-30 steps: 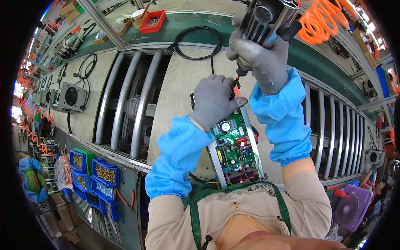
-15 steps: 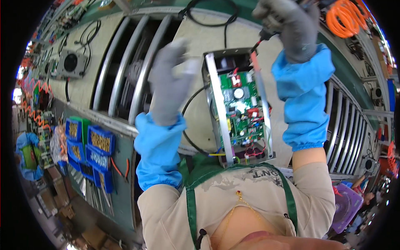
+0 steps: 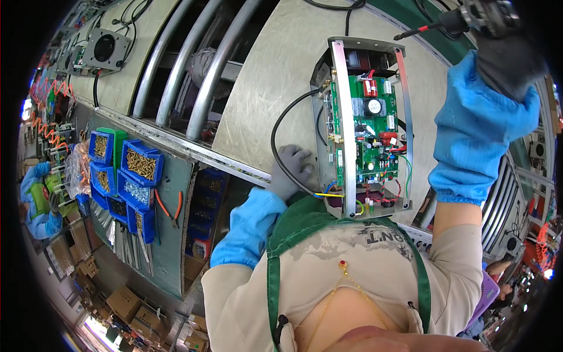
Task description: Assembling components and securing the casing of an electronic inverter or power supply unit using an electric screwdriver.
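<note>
In my grey-gloved right hand, raised at the upper right, is a power screwdriver. Its thin red-and-black bit points left, above and apart from the far end of a metal chassis. That open chassis stands on the worktop in front of me, with a green circuit board full of components inside. My left hand, also in a grey glove, lies low beside the chassis's left side. Its fingers are loosely bent and slightly apart, with nothing visible in them. A black cable loops from the chassis across this hand.
Metal rollers break the worktop to the left. Blue bins of screws and orange-handled pliers occupy a side table. A unit with a round fan sits at far left. Another person is beyond.
My right hand has swung right with the screwdriver, away from the chassis's far corner. My left hand has come down from the air to the chassis's left side. The view has shifted.
</note>
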The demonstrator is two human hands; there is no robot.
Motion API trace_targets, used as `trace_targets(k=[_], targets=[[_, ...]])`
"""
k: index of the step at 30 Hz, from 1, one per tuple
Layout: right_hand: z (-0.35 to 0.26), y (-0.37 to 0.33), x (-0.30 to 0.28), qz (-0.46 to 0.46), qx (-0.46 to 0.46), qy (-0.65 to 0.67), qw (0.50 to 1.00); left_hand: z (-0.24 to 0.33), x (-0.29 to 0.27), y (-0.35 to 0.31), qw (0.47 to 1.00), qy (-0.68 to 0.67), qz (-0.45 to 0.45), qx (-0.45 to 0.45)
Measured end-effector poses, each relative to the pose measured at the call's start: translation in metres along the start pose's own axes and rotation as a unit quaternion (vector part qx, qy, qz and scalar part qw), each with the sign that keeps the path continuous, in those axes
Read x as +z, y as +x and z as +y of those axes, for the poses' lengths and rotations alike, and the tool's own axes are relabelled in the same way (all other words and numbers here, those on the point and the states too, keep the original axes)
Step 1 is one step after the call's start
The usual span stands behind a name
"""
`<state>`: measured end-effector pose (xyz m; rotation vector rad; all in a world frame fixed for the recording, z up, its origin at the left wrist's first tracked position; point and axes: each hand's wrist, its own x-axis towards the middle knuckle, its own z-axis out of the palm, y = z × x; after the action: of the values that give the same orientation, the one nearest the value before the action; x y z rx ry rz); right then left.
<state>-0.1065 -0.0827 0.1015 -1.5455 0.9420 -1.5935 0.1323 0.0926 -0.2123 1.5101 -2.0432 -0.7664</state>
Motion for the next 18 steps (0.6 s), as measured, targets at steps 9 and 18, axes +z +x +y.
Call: trace_targets(k=[9, 18], targets=[[-0.019, -0.025, -0.017, -0.133, -0.075, -0.005, 0.988, 0.007, 0.013, 0.015, 0.998, 0.052, -0.033, -0.031], [-0.004, -0.04, -0.009, -0.047, -0.078, 0.092, 0.992, -0.03, 0.002, 0.007, 0.966, -0.152, 0.031, -0.207]])
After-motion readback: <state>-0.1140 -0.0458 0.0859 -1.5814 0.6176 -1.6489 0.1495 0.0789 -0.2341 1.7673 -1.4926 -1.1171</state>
